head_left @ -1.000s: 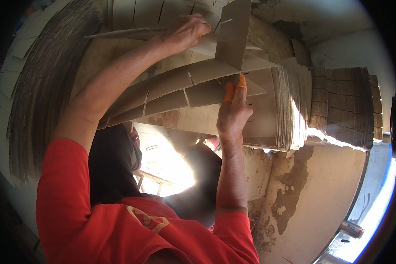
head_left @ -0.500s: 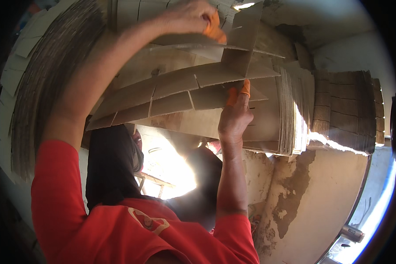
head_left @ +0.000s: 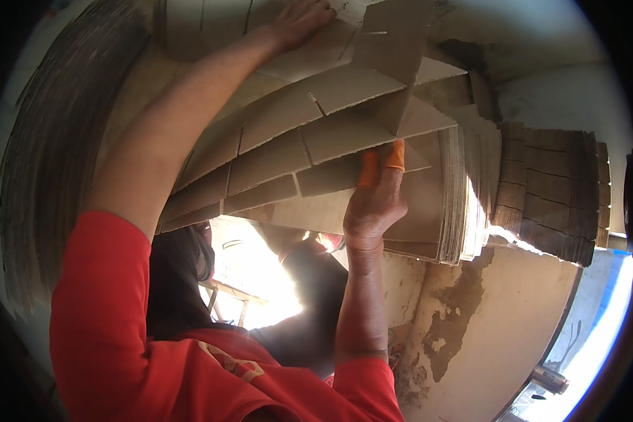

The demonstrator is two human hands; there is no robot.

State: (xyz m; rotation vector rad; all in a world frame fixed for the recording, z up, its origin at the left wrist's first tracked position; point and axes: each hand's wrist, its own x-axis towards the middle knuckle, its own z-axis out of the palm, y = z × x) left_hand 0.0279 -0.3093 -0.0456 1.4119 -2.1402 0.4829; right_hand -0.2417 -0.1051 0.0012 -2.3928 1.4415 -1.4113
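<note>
1. One flat cardboard sheet [head_left: 316, 133] with slotted flaps lies on top of one stack [head_left: 457, 190], centre.
2. Two more stacks [head_left: 548, 190] stand right; one [head_left: 42, 162] left.
3. Left hand [head_left: 299, 21], arm stretched far, lies flat on the sheet, fingers spread.
4. Right hand [head_left: 374, 204], raised, presses its orange-capped fingertips [head_left: 395, 156] against a flap; fingers together.
</note>
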